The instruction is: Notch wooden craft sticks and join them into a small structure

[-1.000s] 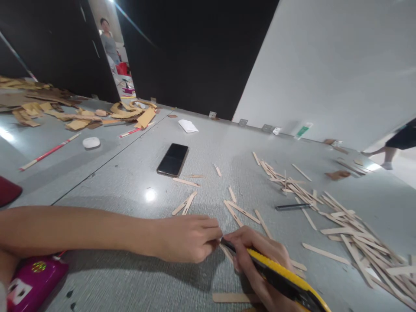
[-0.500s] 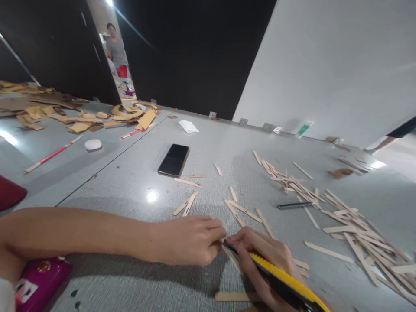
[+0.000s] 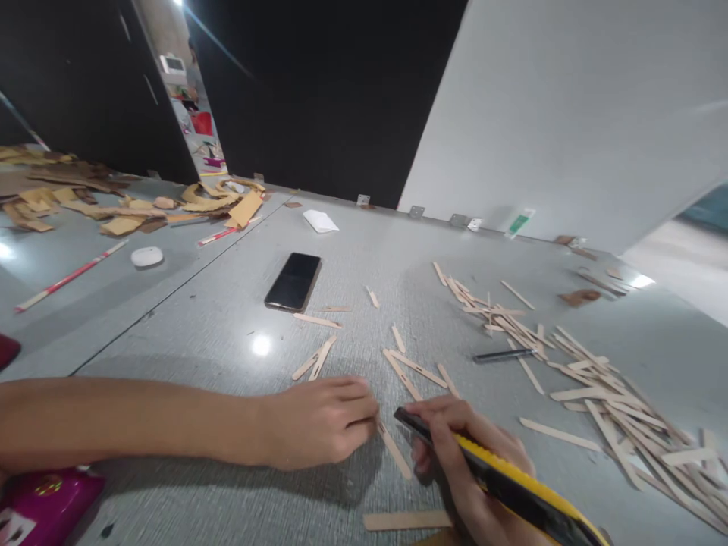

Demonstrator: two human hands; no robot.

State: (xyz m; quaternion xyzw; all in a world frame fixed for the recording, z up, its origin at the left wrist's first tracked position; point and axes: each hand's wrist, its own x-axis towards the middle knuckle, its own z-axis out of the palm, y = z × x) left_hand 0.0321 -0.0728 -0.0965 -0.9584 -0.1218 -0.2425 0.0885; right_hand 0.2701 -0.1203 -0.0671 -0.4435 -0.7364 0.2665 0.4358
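Note:
My left hand (image 3: 327, 423) rests low over the table with its fingers closed on one end of a wooden craft stick (image 3: 396, 453). A dark slot shows in the stick close to my fingertips, and the rest of it points down toward me. In my right hand (image 3: 475, 447) is a yellow and black utility knife (image 3: 515, 485), gripped like a pen. Its dark tip sits just right of the held stick, apart from it. Several slotted craft sticks (image 3: 418, 368) lie just beyond my hands, and a wider stick (image 3: 406, 520) lies nearer to me.
A heap of craft sticks (image 3: 631, 417) and a slim dark tool (image 3: 504, 355) lie on the right. Beyond my left hand is a phone (image 3: 294, 281). Cardboard scraps (image 3: 130, 208) and a white case (image 3: 147, 257) are farther left. A magenta pouch (image 3: 51, 504) sits under my left forearm.
The knife tip has moved away from the stick at my left fingertips, and my right hand has shifted slightly back. More of the held stick now shows. The camera view has shifted slightly.

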